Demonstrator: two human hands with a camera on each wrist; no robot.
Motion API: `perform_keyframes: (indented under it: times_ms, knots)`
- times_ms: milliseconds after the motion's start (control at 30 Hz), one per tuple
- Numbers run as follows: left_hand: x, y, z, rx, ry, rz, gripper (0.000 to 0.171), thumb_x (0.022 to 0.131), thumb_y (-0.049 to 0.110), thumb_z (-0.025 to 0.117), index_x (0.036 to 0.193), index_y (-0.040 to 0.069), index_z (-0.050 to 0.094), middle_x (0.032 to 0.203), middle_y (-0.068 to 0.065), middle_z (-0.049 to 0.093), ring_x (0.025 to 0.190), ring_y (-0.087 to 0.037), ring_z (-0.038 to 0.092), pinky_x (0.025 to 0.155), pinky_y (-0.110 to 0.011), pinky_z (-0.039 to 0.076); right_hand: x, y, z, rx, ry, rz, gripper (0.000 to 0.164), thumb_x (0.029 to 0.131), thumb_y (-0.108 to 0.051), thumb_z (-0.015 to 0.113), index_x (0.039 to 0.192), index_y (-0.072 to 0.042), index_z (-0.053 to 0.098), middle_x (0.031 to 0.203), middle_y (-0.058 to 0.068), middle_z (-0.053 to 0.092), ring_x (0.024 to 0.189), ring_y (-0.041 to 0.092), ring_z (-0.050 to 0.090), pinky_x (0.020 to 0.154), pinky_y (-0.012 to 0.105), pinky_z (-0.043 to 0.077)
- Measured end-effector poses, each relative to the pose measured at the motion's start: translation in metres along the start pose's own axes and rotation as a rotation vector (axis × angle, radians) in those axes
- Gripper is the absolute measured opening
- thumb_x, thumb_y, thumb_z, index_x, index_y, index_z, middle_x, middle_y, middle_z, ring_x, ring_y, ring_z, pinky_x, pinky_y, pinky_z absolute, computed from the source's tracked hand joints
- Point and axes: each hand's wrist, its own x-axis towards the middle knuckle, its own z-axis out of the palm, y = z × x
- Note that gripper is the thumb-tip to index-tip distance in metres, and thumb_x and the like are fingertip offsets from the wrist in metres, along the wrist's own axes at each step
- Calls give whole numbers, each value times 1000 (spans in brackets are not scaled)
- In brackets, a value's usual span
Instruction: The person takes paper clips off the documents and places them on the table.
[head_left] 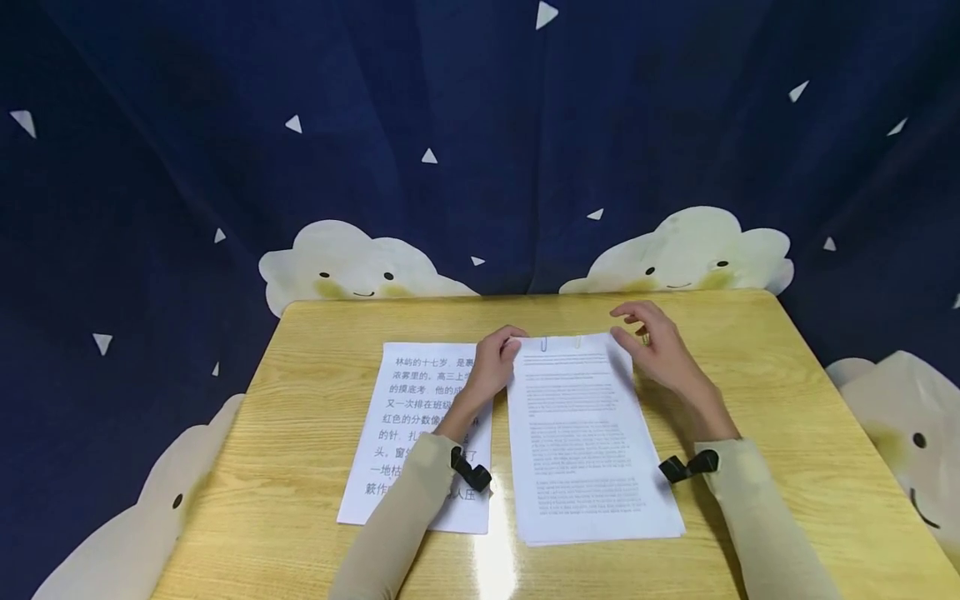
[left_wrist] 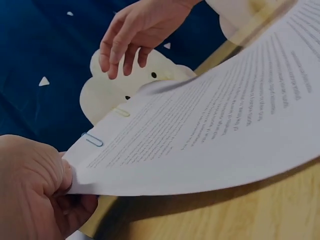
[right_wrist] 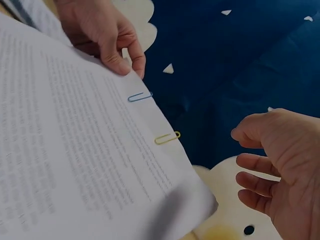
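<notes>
My left hand (head_left: 492, 367) pinches the top left corner of a stack of printed paper (head_left: 581, 450), thumb on the front and fingers behind. The sheets' top edge is raised off the table and the page curves down toward me. A blue paper clip (left_wrist: 93, 140) sits on that top edge near the left hand, and a yellow paper clip (right_wrist: 167, 138) is fixed farther right along it. Beside the top right corner, my right hand (head_left: 660, 350) hovers with loosely bent fingers, apart from the paper and holding nothing.
Another printed sheet (head_left: 420, 433) with large Chinese characters lies on the wooden table (head_left: 300, 400) to the left, partly under my left forearm. A dark blue curtain (head_left: 495, 125) with white triangles and clouds hangs behind the table. Black straps are on both wrists.
</notes>
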Motion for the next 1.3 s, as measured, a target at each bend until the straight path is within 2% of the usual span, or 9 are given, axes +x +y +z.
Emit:
perform_keyframes:
  times_ms: [167, 300, 400, 533, 600, 733, 867, 1000, 1300]
  knots:
    - [0, 5, -2, -70, -15, 36, 19, 105, 8, 61, 116, -1, 72, 65, -2, 45, 58, -12, 40, 60, -24, 35, 5, -16, -8, -2, -16, -13, 23, 102, -9, 65, 124, -1, 66, 125, 18, 64, 110, 38, 56, 83, 41, 44]
    - [-1, 12, -5, -133, -29, 13, 18, 104, 4, 61, 119, 0, 71, 64, 2, 37, 55, -9, 34, 56, -24, 31, 9, -28, -16, -5, -21, -29, 22, 102, -8, 65, 123, -1, 66, 123, 17, 64, 110, 36, 55, 84, 41, 43]
    - [-2, 17, -7, -183, -55, -18, 22, 105, 4, 60, 125, 0, 67, 63, 3, 35, 53, -9, 31, 52, -23, 28, 10, -34, -19, -4, -29, -30, 23, 101, -6, 67, 123, -1, 66, 123, 16, 64, 111, 36, 56, 85, 38, 43]
    - [-4, 25, -11, -260, -85, -64, 28, 106, 4, 58, 134, 4, 62, 61, 3, 37, 48, -9, 32, 46, -23, 28, 11, -39, -21, -10, -79, 7, 25, 101, -10, 68, 126, -3, 66, 126, 13, 63, 114, 31, 56, 85, 24, 47]
    - [-4, 27, -13, -286, -92, -81, 30, 106, 3, 58, 136, 5, 60, 61, 3, 38, 47, -9, 33, 44, -23, 28, 11, -40, -21, -13, -103, 24, 26, 102, -12, 68, 126, -4, 65, 126, 11, 62, 115, 30, 56, 85, 22, 50]
    - [-5, 31, -16, -323, -119, -104, 28, 106, 4, 58, 134, 2, 62, 67, -1, 51, 51, -9, 41, 46, -22, 34, 13, -41, -21, -9, -131, 25, 24, 103, -13, 68, 125, -5, 65, 127, 10, 62, 118, 27, 57, 88, 39, 58]
    - [-2, 32, -17, -391, -141, -136, 24, 105, 4, 61, 128, -1, 66, 87, -8, 69, 66, -9, 58, 57, -21, 46, 15, -42, -22, 9, -159, 25, 23, 103, -14, 67, 124, -4, 65, 129, 12, 61, 121, 28, 56, 90, 54, 58]
    - [0, 32, -18, -453, -158, -162, 24, 104, 3, 63, 126, -4, 66, 94, -6, 71, 74, -9, 63, 65, -20, 49, 15, -44, -23, -2, -178, 21, 22, 103, -15, 67, 122, -4, 66, 130, 13, 62, 121, 34, 57, 92, 57, 56]
    - [0, 34, -27, -454, -167, -180, 23, 105, 7, 62, 127, -1, 64, 93, -1, 68, 69, -9, 54, 58, -22, 39, 15, -45, -19, -7, -194, 8, 22, 102, -16, 69, 122, -6, 67, 130, 11, 64, 123, 37, 57, 97, 54, 52]
